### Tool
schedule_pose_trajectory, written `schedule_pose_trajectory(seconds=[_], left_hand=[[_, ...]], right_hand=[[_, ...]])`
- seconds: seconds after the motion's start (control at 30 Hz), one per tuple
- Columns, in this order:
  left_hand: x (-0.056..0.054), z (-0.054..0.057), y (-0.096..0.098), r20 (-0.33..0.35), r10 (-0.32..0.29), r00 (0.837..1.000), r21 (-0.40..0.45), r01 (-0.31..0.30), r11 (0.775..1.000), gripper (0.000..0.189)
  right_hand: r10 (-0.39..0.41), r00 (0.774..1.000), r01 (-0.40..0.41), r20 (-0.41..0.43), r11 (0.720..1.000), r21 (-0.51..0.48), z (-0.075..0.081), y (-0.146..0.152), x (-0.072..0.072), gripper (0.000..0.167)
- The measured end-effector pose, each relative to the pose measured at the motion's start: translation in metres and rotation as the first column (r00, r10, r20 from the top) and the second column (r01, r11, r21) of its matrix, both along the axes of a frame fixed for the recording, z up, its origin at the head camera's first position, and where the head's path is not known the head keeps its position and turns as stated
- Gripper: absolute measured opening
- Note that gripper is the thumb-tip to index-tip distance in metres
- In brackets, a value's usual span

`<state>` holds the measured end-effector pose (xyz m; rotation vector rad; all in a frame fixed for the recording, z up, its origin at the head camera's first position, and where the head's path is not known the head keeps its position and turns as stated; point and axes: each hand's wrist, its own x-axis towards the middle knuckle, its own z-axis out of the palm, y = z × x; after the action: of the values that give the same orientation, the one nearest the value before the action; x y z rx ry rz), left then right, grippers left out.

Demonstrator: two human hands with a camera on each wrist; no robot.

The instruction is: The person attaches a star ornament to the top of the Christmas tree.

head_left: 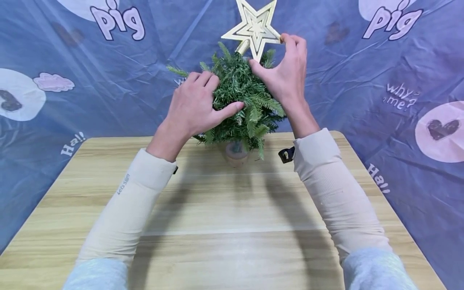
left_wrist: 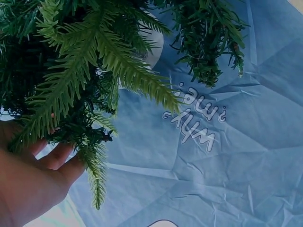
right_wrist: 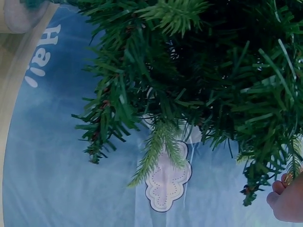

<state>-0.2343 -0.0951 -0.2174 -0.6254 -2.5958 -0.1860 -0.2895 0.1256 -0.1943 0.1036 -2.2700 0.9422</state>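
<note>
A small artificial Christmas tree (head_left: 239,88) stands at the far side of the table, its pot (head_left: 237,155) below the branches. On its top leans a gold star tree topper (head_left: 255,26) with a tube-like stem. My left hand (head_left: 195,102) grips the tree's foliage from the left, thumb across the front; the left wrist view shows fingers (left_wrist: 57,156) among the green branches (left_wrist: 94,52). My right hand (head_left: 288,70) holds the star between thumb and fingers, at its lower and right points. In the right wrist view, foliage (right_wrist: 213,80) hides most of the star, and the hand (right_wrist: 289,201) shows at the edge.
The wooden table (head_left: 232,241) stretches from the tree toward me. A blue printed cloth (head_left: 174,32) hangs behind and along both sides. Dark wrist straps (head_left: 287,154) sit at the sleeve cuffs.
</note>
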Motion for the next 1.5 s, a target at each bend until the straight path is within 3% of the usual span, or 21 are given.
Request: schedule_pose_trajectory(seconds=[0.7, 0.97, 1.27, 1.5], left_hand=[[0.001, 0.001, -0.001, 0.007, 0.022, 1.0, 0.002, -0.022, 1.0, 0.099], [0.001, 0.0, 0.0, 0.017, 0.03, 0.999, 0.001, -0.03, 1.0, 0.1], [0.0, 0.001, 0.001, 0.012, 0.042, 0.999, 0.01, -0.042, 0.999, 0.101], [-0.001, 0.001, 0.002, 0.008, 0.038, 0.999, 0.015, -0.038, 0.999, 0.101]], right_hand=[[0.05, 0.999, -0.05, 0.018, 0.999, 0.018, -0.009, 0.006, 0.0, 0.085], [0.089, 0.995, -0.086, -0.055, 0.995, 0.047, -0.011, 0.009, 0.0, 0.081], [0.093, 0.984, -0.073, -0.155, 0.989, 0.128, -0.007, 0.011, -0.001, 0.077], [0.168, 0.964, -0.124, -0.205, 0.97, 0.211, -0.001, 0.017, -0.004, 0.082]])
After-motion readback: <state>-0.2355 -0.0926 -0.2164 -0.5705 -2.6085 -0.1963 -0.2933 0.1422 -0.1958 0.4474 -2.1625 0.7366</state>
